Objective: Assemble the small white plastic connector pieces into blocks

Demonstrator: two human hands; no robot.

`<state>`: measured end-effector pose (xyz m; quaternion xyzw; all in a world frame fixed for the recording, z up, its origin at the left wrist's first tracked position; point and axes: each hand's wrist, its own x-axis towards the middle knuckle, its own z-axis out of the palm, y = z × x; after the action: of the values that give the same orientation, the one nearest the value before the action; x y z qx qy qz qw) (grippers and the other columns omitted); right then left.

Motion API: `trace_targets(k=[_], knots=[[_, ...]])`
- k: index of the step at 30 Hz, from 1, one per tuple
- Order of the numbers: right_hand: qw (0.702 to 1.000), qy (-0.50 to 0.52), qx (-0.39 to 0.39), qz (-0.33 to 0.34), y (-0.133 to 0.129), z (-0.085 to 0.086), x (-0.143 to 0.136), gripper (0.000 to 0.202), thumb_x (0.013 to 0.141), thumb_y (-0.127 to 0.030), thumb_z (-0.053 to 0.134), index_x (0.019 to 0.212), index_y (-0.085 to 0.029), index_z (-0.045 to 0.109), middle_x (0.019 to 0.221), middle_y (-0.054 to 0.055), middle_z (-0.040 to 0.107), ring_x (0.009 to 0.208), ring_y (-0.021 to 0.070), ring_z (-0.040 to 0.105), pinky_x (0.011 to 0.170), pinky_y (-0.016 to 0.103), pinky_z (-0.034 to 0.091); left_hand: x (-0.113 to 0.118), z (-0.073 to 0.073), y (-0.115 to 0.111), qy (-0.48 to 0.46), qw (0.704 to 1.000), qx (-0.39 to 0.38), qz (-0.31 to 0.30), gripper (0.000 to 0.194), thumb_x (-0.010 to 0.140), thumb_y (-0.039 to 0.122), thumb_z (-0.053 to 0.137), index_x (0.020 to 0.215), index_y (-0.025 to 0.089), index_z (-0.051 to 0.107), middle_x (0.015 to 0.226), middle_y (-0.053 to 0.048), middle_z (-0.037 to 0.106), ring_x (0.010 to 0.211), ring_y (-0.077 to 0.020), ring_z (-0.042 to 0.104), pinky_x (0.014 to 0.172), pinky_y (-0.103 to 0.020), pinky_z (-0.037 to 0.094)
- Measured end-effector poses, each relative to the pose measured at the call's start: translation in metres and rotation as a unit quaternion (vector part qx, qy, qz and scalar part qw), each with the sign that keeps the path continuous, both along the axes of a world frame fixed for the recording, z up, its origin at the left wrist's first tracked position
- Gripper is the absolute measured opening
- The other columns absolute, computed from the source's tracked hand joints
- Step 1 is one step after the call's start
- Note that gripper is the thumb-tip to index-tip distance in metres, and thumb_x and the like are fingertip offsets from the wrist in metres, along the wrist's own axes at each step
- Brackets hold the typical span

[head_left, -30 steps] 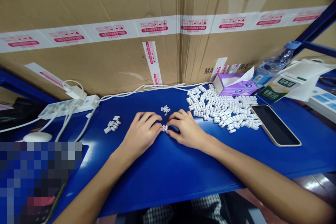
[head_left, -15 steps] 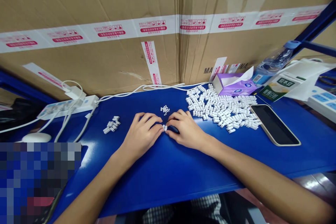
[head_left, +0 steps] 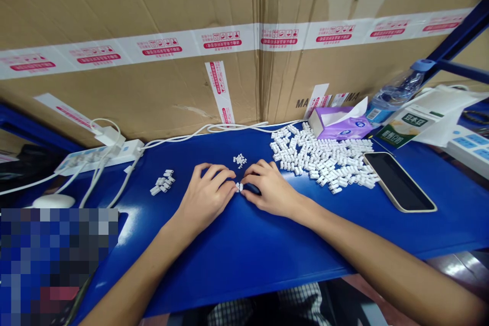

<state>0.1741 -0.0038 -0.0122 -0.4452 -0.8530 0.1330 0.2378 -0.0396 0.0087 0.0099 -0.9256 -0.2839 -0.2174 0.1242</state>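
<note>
Over the middle of the blue table, my left hand (head_left: 209, 192) and my right hand (head_left: 270, 188) meet fingertip to fingertip. Between them is a small white piece (head_left: 239, 187), pinched by the thumb and fingers of both hands; its details are too small to tell. Just beyond the fingertips lies a small cluster of tiny white parts (head_left: 240, 160). A small group of white blocks (head_left: 163, 182) sits left of my left hand. A large spread of similar white pieces (head_left: 324, 158) lies beyond and to the right of my right hand.
A phone (head_left: 401, 181) lies at the right. Behind the large spread are a purple tissue pack (head_left: 342, 123), a plastic bottle (head_left: 399, 89) and a green-white packet (head_left: 410, 125). A power strip (head_left: 99, 157) with cables stands at the left, before a cardboard wall (head_left: 171, 91).
Both hands stay nearly in place. The small white piece between the fingertips looks slightly turned.
</note>
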Motion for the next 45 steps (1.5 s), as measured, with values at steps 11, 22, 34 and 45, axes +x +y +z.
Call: trace_targets(k=[11, 22, 34, 45], knots=[[1.0, 0.003, -0.003, 0.004, 0.0, 0.001, 0.001, 0.013, 0.094, -0.028, 0.069, 0.102, -0.019, 0.074, 0.104, 0.007, 0.069, 0.102, 0.0253, 0.052, 0.083, 0.04, 0.033, -0.009, -0.005, 0.007, -0.033, 0.993, -0.107, -0.024, 0.013, 0.099, 0.022, 0.062, 0.094, 0.021, 0.074, 0.108, -0.004, 0.076, 0.104, -0.0252, 0.064, 0.089, -0.045, 0.044], [1.0, 0.001, -0.004, 0.007, 0.0, 0.0, 0.002, 0.014, 0.094, -0.029, 0.069, 0.103, -0.019, 0.074, 0.105, 0.007, 0.068, 0.103, 0.0252, 0.052, 0.084, 0.039, 0.031, -0.009, -0.005, 0.008, -0.043, 0.994, -0.083, -0.05, 0.013, 0.1, 0.019, 0.061, 0.094, 0.019, 0.073, 0.101, -0.004, 0.077, 0.1, -0.0239, 0.065, 0.086, -0.042, 0.044], [1.0, -0.007, -0.003, 0.01, -0.001, 0.002, 0.002, 0.013, 0.094, -0.028, 0.068, 0.103, -0.019, 0.074, 0.105, 0.007, 0.069, 0.102, 0.0252, 0.051, 0.083, 0.039, 0.031, -0.005, -0.012, 0.007, -0.025, 0.995, -0.088, -0.032, 0.017, 0.103, 0.02, 0.054, 0.099, 0.019, 0.07, 0.1, -0.006, 0.077, 0.099, -0.0226, 0.065, 0.088, -0.041, 0.044], [1.0, -0.007, -0.008, 0.009, -0.001, 0.002, 0.002, 0.014, 0.094, -0.028, 0.069, 0.104, -0.019, 0.074, 0.106, 0.007, 0.068, 0.103, 0.025, 0.051, 0.083, 0.039, 0.03, -0.004, 0.0, 0.003, -0.002, 0.999, -0.047, -0.023, 0.016, 0.102, 0.017, 0.053, 0.097, 0.018, 0.068, 0.099, -0.006, 0.077, 0.099, -0.0242, 0.065, 0.089, -0.043, 0.042]])
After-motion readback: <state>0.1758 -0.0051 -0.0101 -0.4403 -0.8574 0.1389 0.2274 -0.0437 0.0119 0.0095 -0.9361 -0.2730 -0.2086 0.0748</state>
